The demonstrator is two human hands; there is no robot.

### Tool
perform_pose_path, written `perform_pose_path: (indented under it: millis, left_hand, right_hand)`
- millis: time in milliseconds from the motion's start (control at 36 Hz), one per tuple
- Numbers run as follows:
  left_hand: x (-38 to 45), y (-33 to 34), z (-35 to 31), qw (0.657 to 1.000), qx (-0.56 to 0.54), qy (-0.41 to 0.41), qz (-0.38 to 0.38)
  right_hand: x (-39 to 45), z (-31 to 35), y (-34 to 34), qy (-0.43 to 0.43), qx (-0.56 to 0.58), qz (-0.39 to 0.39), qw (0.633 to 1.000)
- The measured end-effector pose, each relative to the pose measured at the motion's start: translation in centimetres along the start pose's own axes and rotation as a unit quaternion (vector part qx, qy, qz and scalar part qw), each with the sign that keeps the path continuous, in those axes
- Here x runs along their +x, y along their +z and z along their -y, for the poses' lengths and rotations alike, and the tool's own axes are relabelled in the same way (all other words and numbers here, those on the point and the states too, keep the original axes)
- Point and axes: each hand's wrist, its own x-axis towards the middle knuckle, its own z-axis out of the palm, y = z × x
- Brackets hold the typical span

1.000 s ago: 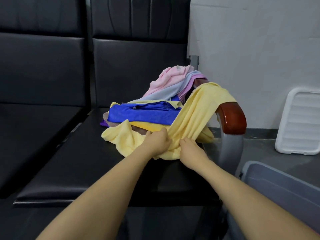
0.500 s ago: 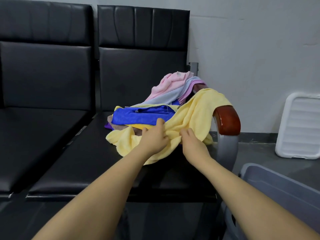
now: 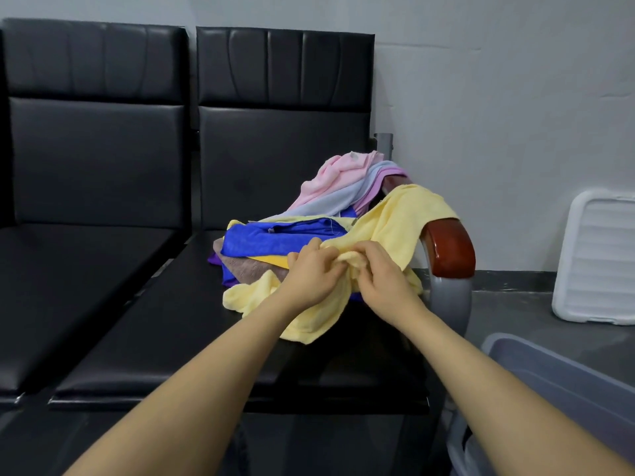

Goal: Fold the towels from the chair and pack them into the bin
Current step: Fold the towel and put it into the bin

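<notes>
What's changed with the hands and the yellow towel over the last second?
Both hands, left hand and right hand, have gathered the yellow towel upward and bunched it between them, closer together than before. It remains draped over the armrest. The towel pile and bin are unchanged.

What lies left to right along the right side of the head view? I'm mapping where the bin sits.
Blue towel → wooden armrest → grey bin → white lid leaning against the wall.
</notes>
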Motion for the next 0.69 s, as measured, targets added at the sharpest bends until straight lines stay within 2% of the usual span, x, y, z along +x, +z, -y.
perform_pose_path:
  millis: [56,111,222,361,444,556,694]
  left_hand:
    - [0.1,-0.2,-0.3,0.999,-0.037,-0.013,-0.005]
    - [0.1,-0.3,-0.5,0.999,-0.043,-0.007,-0.006]
    - [0.1,-0.5,-0.8,0.998,-0.059,-0.011,-0.019]
    - [0.4,-0.8,-0.4,0.994,-0.097,-0.037,-0.043]
    - [0.2,-0.9,-0.3,0.993,-0.108,-0.043,-0.029]
    - [0.1,-1.0,-0.4,0.994,-0.109,-0.026,-0.015]
    - [0.1,-1.2,-0.3,0.996,-0.084,-0.026,-0.032]
  right_hand:
    - [-0.2,-0.1,-0.2,-0.004,-0.011,0.030,0.999]
    - [-0.2,-0.1,-0.4,-0.019,-0.050,0.026,0.998]
    - [-0.1,0.6,-0.8,-0.055,-0.153,-0.055,0.985]
    - [0.2,0.7,-0.6,-0.099,-0.216,-0.154,0.959]
    - [0.2,0.6,-0.7,-0.099,-0.237,-0.151,0.954]
    - [0.1,0.6,-0.5,-0.088,-0.247,-0.101,0.960]
    - [0.1,1.1,-0.5,-0.037,-0.219,-0.134,0.966]
